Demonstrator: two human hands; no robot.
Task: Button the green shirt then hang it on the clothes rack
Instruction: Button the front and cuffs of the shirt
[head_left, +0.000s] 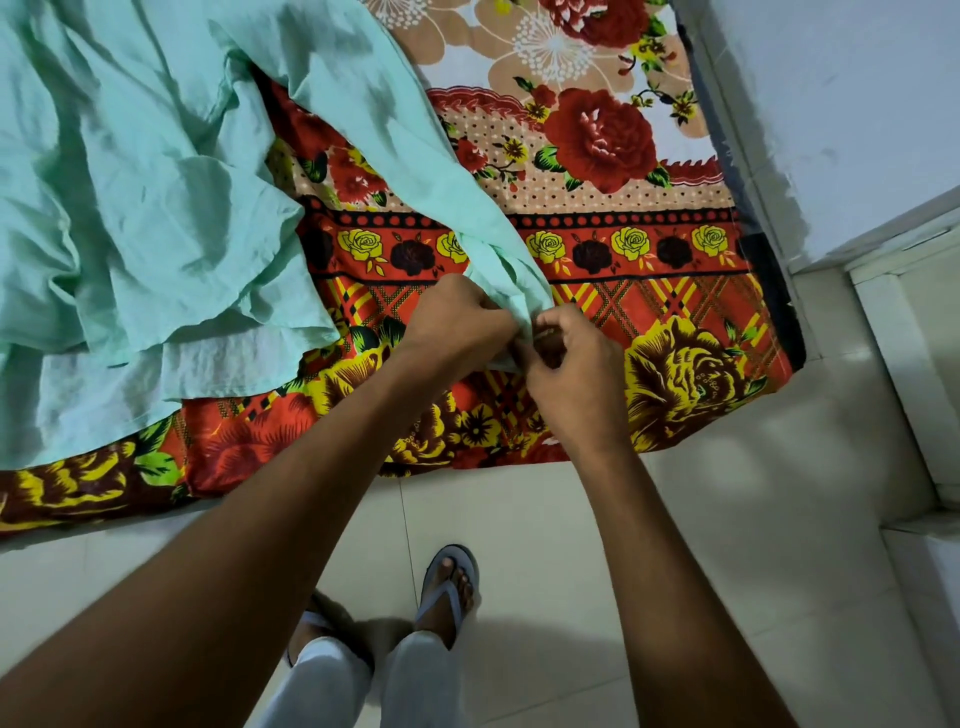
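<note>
Head view, looking steeply down. Nearest: two feet in blue flip-flops (447, 587) on pale floor tiles (727, 519), light trouser legs above them. Both bare forearms reach forward from the lower frame.

Left hand (457, 325) and right hand (576, 374) meet at the near edge of the bed, close together, almost touching. Both grasp the end of a narrow part of the green shirt (156, 208), seemingly a sleeve cuff: left fingers curled over the cloth from above, right thumb and fingers pinching the hem from the side. Button itself not discernible; fingers cover that spot.

Beyond the hands, that strip of fabric runs up and left to the main body of the shirt, which lies crumpled and spread over the left half of the bed. Under it, a floral bedsheet (597, 208), red, yellow and tan, roses and plaid border.

Far right: white wall (857, 104) and a white ledge beside the bed.
</note>
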